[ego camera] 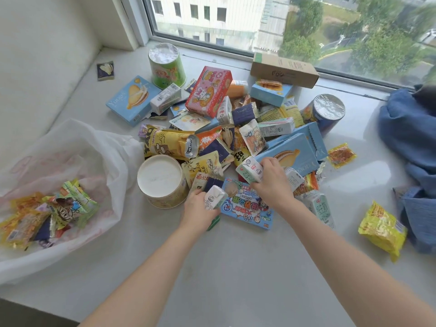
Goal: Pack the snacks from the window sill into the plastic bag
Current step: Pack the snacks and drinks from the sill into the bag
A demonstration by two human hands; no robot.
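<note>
Both hands work the pile's near edge: left hand (199, 207) has its fingers wrapped round a small white carton (213, 197); right hand (271, 179) is clamped on a second carton (250, 171). One per hand likely halves the trips. Plastic bag (70, 147) lies open at frame left, mouth toward the pile, wrappers already inside. Most snacks (224, 119) remain heaped mid-sill, tubs and boxes toward the window (306, 22).

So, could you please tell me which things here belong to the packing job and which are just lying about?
Part of the job:
- plastic bag, already holding some snack packets
- snack pile on the window sill
- small carton held by the left hand
- small carton held by the right hand

Just lying about:
- blue denim cloth
</note>
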